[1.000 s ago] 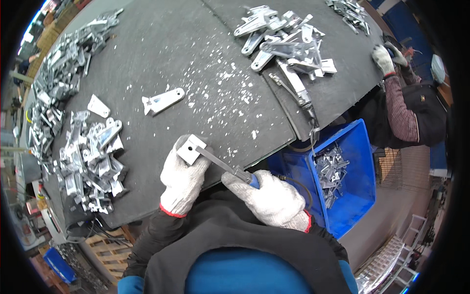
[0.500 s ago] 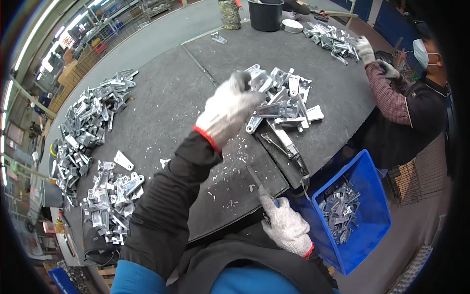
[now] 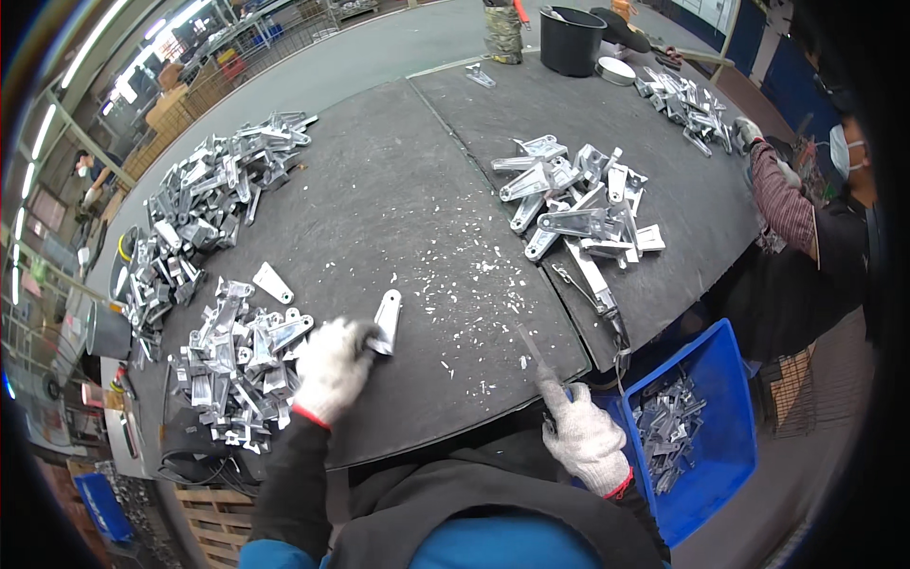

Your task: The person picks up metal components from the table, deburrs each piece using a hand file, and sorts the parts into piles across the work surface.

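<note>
My left hand, in a white knit glove with a red cuff, is at the left of the table. Its fingers are closed at the lower end of a silvery metal bracket, whose narrow rounded end points away from me. Close beside that hand lies a pile of similar brackets. At the table's front edge my right hand, gloved the same way, is closed round the handle of a file. The file's slim grey blade points up and left over the tabletop.
A larger bracket heap runs along the left edge, another pile lies right of centre. Pale chips are scattered mid-table. A blue bin holding metal pieces stands at the right. A co-worker sits beyond it near more brackets.
My left hand has moved from the right-of-centre pile back toward me and left, and is now closed on the single bracket. The right hand still holds the file. The view has shifted.
</note>
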Action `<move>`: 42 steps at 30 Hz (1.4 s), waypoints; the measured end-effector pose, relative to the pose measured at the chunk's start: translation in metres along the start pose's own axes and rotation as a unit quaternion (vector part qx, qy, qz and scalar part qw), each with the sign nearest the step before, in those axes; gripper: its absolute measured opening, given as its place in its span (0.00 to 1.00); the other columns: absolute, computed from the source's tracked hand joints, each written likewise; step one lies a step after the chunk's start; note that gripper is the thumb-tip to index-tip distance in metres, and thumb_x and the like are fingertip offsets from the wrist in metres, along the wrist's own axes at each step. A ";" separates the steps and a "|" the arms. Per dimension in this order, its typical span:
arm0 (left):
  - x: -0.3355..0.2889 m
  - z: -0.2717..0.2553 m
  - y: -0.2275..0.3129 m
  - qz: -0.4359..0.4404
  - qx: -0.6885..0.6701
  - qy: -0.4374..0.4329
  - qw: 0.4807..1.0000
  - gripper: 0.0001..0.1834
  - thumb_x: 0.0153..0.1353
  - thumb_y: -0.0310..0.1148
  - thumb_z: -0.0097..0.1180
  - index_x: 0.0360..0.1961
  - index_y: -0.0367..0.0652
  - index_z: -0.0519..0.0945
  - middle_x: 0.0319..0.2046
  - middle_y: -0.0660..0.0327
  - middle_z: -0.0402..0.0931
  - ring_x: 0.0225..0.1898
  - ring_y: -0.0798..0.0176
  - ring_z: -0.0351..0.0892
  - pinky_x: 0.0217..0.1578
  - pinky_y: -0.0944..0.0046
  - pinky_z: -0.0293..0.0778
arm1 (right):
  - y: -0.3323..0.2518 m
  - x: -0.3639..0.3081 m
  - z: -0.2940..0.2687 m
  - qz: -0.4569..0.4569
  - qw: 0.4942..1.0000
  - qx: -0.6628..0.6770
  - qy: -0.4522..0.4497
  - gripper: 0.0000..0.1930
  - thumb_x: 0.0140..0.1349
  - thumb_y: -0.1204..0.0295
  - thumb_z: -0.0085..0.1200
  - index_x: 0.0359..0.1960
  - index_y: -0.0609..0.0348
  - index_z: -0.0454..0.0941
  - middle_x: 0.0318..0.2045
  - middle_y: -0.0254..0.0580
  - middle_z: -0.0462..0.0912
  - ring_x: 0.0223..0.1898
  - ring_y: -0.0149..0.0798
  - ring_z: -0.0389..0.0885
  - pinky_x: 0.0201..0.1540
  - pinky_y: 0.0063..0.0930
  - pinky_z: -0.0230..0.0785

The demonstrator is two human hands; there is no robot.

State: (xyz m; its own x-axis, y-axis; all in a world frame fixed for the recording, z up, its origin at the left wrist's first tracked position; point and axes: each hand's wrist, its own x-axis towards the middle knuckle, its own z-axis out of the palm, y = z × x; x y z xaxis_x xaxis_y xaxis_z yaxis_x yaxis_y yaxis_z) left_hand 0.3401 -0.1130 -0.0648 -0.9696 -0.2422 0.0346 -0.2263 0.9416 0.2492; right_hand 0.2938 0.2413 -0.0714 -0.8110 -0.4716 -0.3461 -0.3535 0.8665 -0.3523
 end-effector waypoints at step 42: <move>-0.073 0.049 0.048 -0.102 -0.623 0.018 0.776 0.15 0.61 0.25 0.68 0.50 0.41 0.83 0.43 0.62 0.86 0.44 0.69 0.84 0.47 0.66 0.81 | -0.118 -0.025 -0.027 -0.214 0.975 -0.027 -0.057 0.37 0.62 0.73 0.55 0.75 0.27 0.66 0.41 0.53 0.82 0.30 0.58 0.87 0.30 0.46 0.82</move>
State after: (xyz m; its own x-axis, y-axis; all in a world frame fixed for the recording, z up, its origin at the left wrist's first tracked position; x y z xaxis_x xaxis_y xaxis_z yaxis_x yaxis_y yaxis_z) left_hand 0.3954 -0.0386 -0.1031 -0.9173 -0.3835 -0.1073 -0.0881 -0.0674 0.9938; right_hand 0.3432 0.1555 0.0021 -0.5279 -0.8044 -0.2724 -0.6753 0.5921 -0.4398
